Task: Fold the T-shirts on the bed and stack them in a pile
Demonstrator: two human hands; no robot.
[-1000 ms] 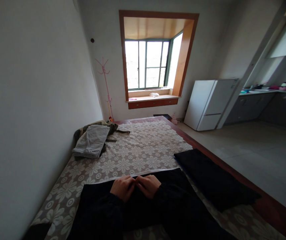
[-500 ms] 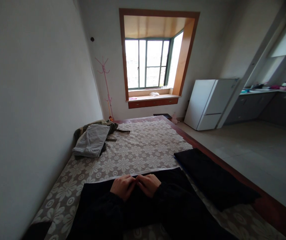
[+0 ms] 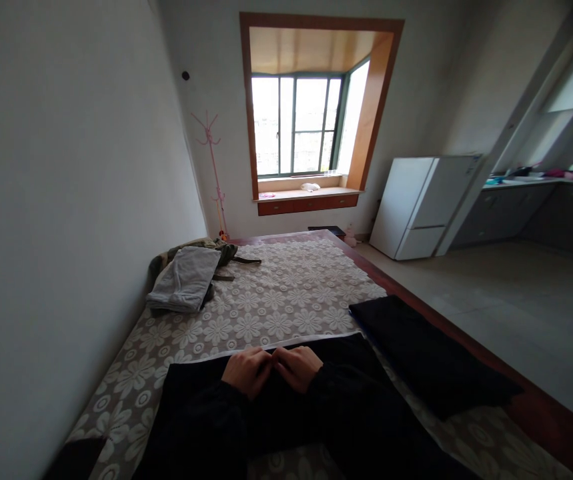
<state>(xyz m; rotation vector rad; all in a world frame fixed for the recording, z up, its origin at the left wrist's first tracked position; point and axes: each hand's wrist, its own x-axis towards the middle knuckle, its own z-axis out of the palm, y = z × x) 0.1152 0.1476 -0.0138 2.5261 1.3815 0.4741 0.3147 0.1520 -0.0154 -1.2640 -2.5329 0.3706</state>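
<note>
A black garment (image 3: 196, 387), its kind hard to make out in the dark, lies spread on the flower-patterned bed cover (image 3: 246, 327), with a pale strip along its far edge. My left hand (image 3: 247, 371) and my right hand (image 3: 298, 368) meet at the middle of that far edge, knuckles up. Their fingers are curled in and appear closed on the cloth, though the fingertips are hidden under the hands. My dark sleeves blend into the garment. To the right lies a folded black piece of clothing (image 3: 426, 353), apart from both hands.
A grey folded cloth (image 3: 183, 280) rests on a camouflage-coloured item with straps (image 3: 229, 255) against the left wall. The bed's red-brown wooden edge (image 3: 416, 310) runs along the right. Beyond stand a pink coat rack (image 3: 212, 167), a window and a white fridge (image 3: 416, 207).
The view has shifted very slightly. My hands and the garments keep the same places.
</note>
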